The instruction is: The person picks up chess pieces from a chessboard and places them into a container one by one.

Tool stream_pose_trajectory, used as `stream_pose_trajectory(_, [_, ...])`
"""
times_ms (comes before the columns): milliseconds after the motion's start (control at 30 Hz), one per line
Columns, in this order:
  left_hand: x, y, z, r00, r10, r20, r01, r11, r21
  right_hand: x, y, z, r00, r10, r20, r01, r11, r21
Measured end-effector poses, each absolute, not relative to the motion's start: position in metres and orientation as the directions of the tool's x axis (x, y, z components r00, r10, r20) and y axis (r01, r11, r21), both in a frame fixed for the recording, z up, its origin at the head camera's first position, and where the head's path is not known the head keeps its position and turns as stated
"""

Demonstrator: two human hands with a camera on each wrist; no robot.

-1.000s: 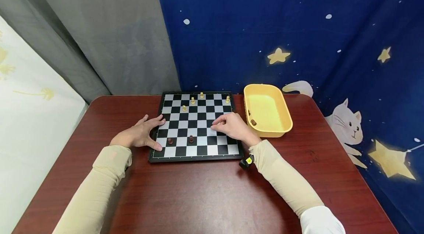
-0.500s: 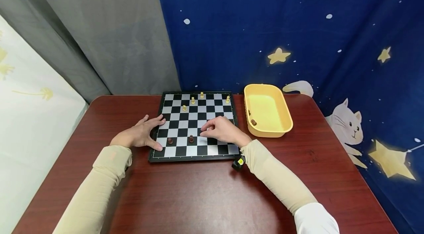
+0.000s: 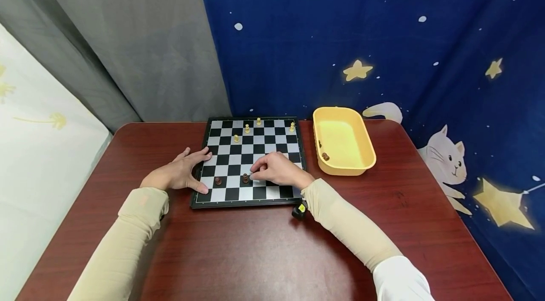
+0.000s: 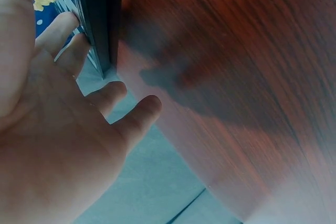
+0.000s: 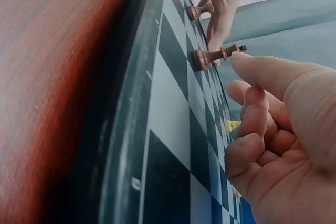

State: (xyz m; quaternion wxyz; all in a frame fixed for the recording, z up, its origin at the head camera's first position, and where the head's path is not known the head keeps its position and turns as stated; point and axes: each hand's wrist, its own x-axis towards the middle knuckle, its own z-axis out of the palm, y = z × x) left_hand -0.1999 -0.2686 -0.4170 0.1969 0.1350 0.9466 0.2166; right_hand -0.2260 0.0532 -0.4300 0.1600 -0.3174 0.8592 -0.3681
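Observation:
A black-and-white chessboard [image 3: 230, 161] lies on the table. My left hand [image 3: 180, 173] rests at its left edge, thumb and fingers spread; in the left wrist view the fingers [image 4: 137, 121] are spread beside the board's dark side. A brown chess king [image 3: 245, 178] stands upright near the front of the board. Just right of it is my right hand [image 3: 278, 169], thumb and index finger apart. In the right wrist view the thumb tip overlaps the top of the king [image 5: 215, 56]; contact cannot be told. Another brown chess piece [image 3: 218, 181] stands near my left thumb.
Several pale yellow chess pieces, one of them a piece [image 3: 236, 138] left of centre, stand on the board's far half. Right of the board is a yellow plastic basket [image 3: 369, 161] with small brown pieces [image 3: 325, 156] inside. A curtain hangs behind the reddish-brown table [image 3: 238, 253].
My right hand has moved left and slightly toward the front across the board, up beside the brown king. The left hand stays at the board's edge, and the pieces have not moved.

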Motion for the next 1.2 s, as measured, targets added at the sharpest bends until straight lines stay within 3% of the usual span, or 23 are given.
stream_pose_trajectory(1200, [-0.198, -0.269, -0.416, -0.880, 0.365, -0.303, 0.186, 0.853, 0.488, -0.217, 0.028, -0.440, -0.786, -0.617, -0.033, -0.443, 0.601, -0.665])
